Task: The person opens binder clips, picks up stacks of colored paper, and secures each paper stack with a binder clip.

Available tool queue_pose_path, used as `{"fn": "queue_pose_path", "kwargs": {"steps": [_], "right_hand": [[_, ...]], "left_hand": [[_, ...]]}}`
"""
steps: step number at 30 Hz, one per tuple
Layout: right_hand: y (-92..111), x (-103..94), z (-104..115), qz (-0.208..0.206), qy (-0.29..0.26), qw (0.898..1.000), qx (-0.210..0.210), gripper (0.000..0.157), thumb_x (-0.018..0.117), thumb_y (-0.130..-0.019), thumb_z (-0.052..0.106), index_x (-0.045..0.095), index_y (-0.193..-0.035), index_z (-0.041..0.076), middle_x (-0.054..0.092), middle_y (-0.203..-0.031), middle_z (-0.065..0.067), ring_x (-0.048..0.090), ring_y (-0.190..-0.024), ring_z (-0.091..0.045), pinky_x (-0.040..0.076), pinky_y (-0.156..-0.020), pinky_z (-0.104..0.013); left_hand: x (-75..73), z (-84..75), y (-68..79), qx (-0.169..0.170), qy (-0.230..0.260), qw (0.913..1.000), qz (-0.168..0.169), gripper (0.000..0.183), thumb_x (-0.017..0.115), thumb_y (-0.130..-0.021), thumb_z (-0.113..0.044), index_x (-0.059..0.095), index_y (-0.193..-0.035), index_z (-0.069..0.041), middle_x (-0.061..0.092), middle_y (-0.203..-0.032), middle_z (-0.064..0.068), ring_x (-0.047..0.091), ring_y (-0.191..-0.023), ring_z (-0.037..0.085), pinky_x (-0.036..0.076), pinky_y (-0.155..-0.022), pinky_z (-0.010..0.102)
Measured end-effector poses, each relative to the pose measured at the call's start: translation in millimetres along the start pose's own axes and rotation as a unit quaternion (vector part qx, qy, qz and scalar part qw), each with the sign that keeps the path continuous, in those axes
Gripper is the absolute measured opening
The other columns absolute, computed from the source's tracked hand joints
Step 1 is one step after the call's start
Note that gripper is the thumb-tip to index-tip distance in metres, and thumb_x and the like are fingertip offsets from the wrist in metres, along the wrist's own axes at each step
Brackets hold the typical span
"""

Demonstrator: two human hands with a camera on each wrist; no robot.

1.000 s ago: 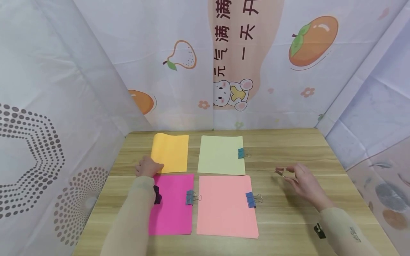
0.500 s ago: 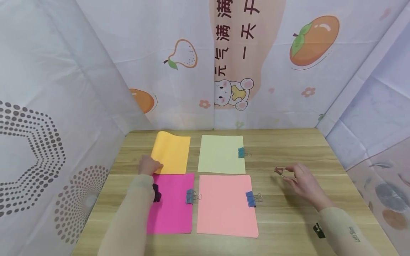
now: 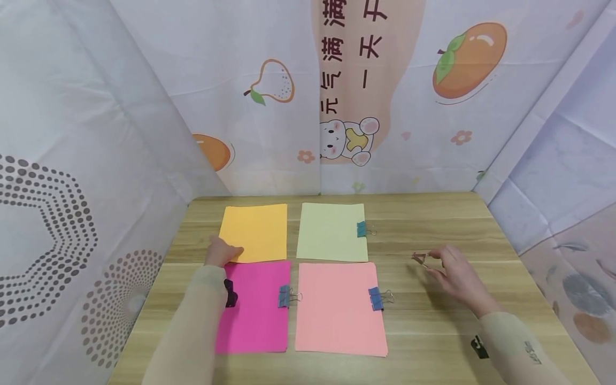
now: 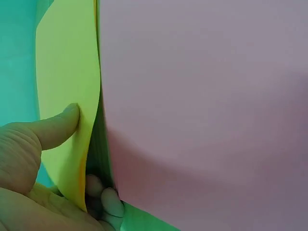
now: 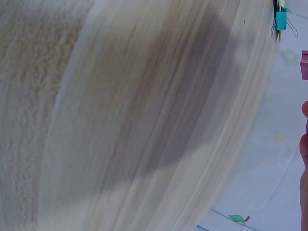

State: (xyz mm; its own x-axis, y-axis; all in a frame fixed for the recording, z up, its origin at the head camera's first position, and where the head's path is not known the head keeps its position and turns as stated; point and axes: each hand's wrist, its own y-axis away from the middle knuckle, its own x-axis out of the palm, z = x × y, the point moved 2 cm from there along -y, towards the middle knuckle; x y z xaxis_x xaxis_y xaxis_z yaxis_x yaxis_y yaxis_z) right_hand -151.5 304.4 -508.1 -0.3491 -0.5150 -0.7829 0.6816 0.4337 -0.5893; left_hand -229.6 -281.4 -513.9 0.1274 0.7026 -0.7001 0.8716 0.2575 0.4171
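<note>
My left hand [image 3: 223, 251] pinches the lower left corner of an orange-yellow paper stack [image 3: 257, 230]. In the left wrist view the thumb lies on top of the yellow paper [image 4: 70, 57], with fingers curled beneath its edge. Just below is a magenta paper stack [image 3: 255, 326], partly under the left sleeve, with a blue-grey binder clip [image 3: 284, 296] on its right edge. Over the table at right, my right hand [image 3: 459, 275] holds a pinkish binder clip [image 3: 420, 258] by its handles. Only the clip's edge [image 5: 304, 66] and some fingertips show in the right wrist view.
A pale green paper stack [image 3: 332, 232] with a teal binder clip [image 3: 362, 229] lies at the back. In front of it is a salmon-pink stack [image 3: 339, 310] with a blue clip [image 3: 376, 299]. Patterned curtains [image 3: 269, 133] enclose the wooden table [image 3: 433, 214].
The orange-yellow paper's upper left part, curled up earlier, now lies flat. My left hand stays at its lower corner. The right hand holds its clip in the same place.
</note>
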Motion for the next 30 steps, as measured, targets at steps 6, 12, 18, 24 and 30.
{"fn": "queue_pose_path", "kwargs": {"steps": [6,12,18,24,30], "right_hand": [[0.7,-0.1,2.4,0.015,0.010,1.000,0.013,0.047,0.089,-0.066,-0.003,0.062,-0.104,-0.007,0.062,-0.096,-0.014,0.050,-0.079,-0.018,0.043,-0.068,-0.032],[1.2,-0.4,2.7,0.014,0.010,1.000,0.011,0.050,0.090,-0.065,-0.004,0.061,-0.105,-0.007,0.061,-0.096,-0.014,0.050,-0.079,-0.018,0.040,-0.071,-0.026],[2.8,-0.5,1.4,0.012,0.007,1.000,0.009,0.039,0.086,-0.081,0.010,0.062,-0.106,-0.007,0.062,-0.097,-0.014,0.050,-0.079,-0.019,0.040,-0.072,-0.028],[2.9,0.3,3.3,0.016,0.016,1.000,0.021,0.054,0.091,-0.059,-0.006,0.062,-0.105,-0.008,0.062,-0.096,-0.014,0.051,-0.080,-0.021,0.041,-0.071,-0.033],[2.7,0.8,2.4,0.011,0.012,1.000,0.009,0.051,0.088,-0.061,-0.005,0.062,-0.104,-0.009,0.063,-0.097,-0.016,0.053,-0.081,-0.023,0.040,-0.073,-0.031]], "left_hand": [[-3.1,0.1,-1.2,0.002,-0.008,0.9999,-0.008,0.056,0.036,-0.088,-0.006,0.028,-0.133,0.026,0.046,-0.118,0.037,0.044,-0.101,0.040,0.044,-0.090,0.047],[-12.0,0.6,0.4,0.029,-0.011,0.9994,-0.017,0.021,0.036,-0.084,-0.004,0.046,-0.095,0.011,0.044,-0.094,0.023,0.043,-0.084,0.033,0.037,-0.068,0.033],[-18.9,8.2,-4.1,0.018,0.064,0.9978,0.007,0.013,0.044,-0.073,0.001,0.035,-0.068,-0.007,0.036,-0.070,0.007,0.034,-0.062,0.021,0.030,-0.052,0.027],[-22.9,16.3,-5.1,0.025,0.093,0.9946,0.038,0.016,0.054,-0.081,0.002,0.042,-0.072,-0.004,0.038,-0.064,0.003,0.037,-0.058,0.018,0.035,-0.053,0.028],[-24.9,21.3,-2.6,0.037,0.126,0.9900,0.052,0.017,0.058,-0.089,0.001,0.055,-0.103,0.011,0.047,-0.069,0.002,0.040,-0.059,0.015,0.038,-0.056,0.029]]}}
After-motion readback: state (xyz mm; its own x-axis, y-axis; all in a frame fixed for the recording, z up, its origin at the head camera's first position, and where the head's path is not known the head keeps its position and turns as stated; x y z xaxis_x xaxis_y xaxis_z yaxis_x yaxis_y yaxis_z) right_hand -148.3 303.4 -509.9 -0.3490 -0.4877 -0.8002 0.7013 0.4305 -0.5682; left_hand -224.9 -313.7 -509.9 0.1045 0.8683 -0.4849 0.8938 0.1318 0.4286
